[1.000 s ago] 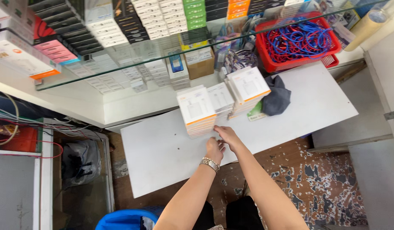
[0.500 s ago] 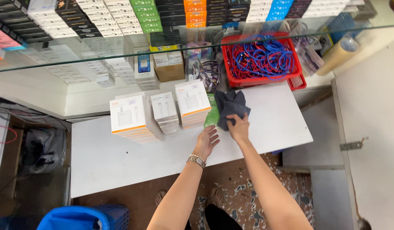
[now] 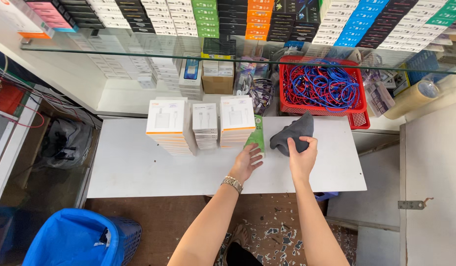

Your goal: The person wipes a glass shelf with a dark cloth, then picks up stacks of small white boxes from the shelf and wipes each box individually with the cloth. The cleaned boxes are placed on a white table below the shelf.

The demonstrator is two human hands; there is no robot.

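While a dark grey cloth (image 3: 293, 134) is gripped at its lower edge by the right hand (image 3: 302, 156) right of frame centre on the white tabletop (image 3: 139, 167), a green packet (image 3: 256, 139) just left of it is touched by the left hand (image 3: 246, 163), fingers loosely spread. Stacked white boxes (image 3: 203, 123) are seen further left.

A white table (image 3: 139, 167) is standing over a worn brown floor (image 3: 174, 221) with speckled patches, and a glass shelf (image 3: 139, 51) is running above it, stacked with rows of coloured boxes (image 3: 208, 17). A blue bin (image 3: 70, 241) is sitting at the lower left, while bright, even light is falling on everything.
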